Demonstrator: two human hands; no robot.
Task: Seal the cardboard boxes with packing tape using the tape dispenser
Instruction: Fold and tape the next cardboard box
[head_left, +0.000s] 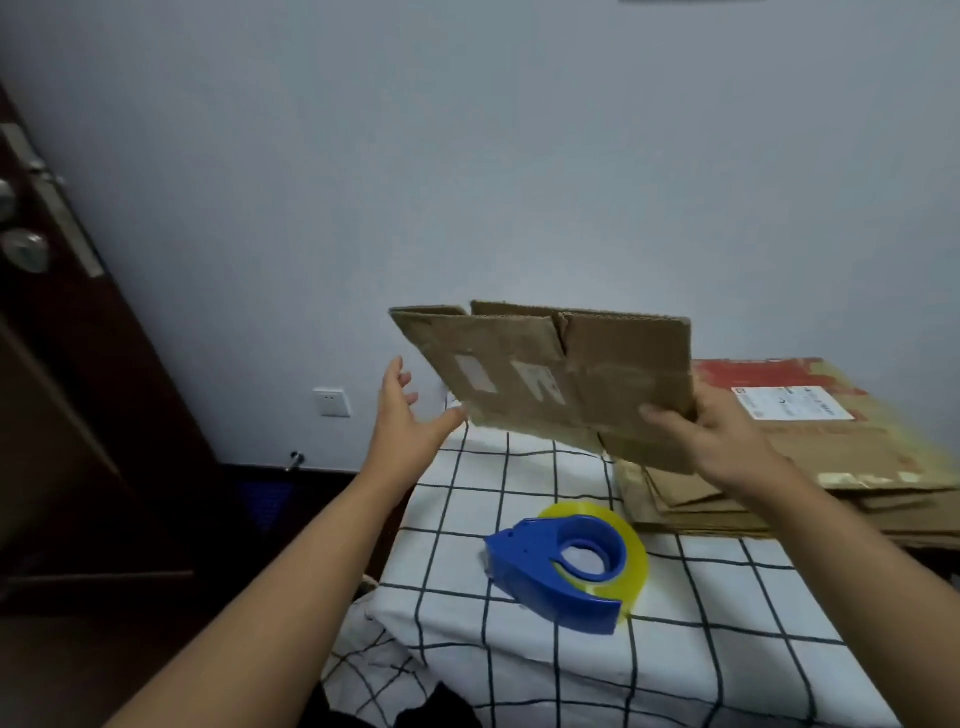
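A flattened brown cardboard box (561, 374) with two pale label patches hangs in the air above the bed. My right hand (711, 431) grips its lower right corner, thumb on the near face. My left hand (405, 421) is spread with straight fingers just left of the box's lower left corner, its thumb tip at or near the cardboard edge. Below the box, a blue tape dispenser (550, 571) loaded with a yellowish roll of tape (631, 545) lies on its side on the sheet.
A stack of flattened cardboard boxes (810, 457), the top one with red print and a white label, lies at the right on the white black-checked bed sheet (727, 649). A dark wooden door (78, 389) with a metal handle stands at the left; a wall socket (331, 401) sits low on the wall.
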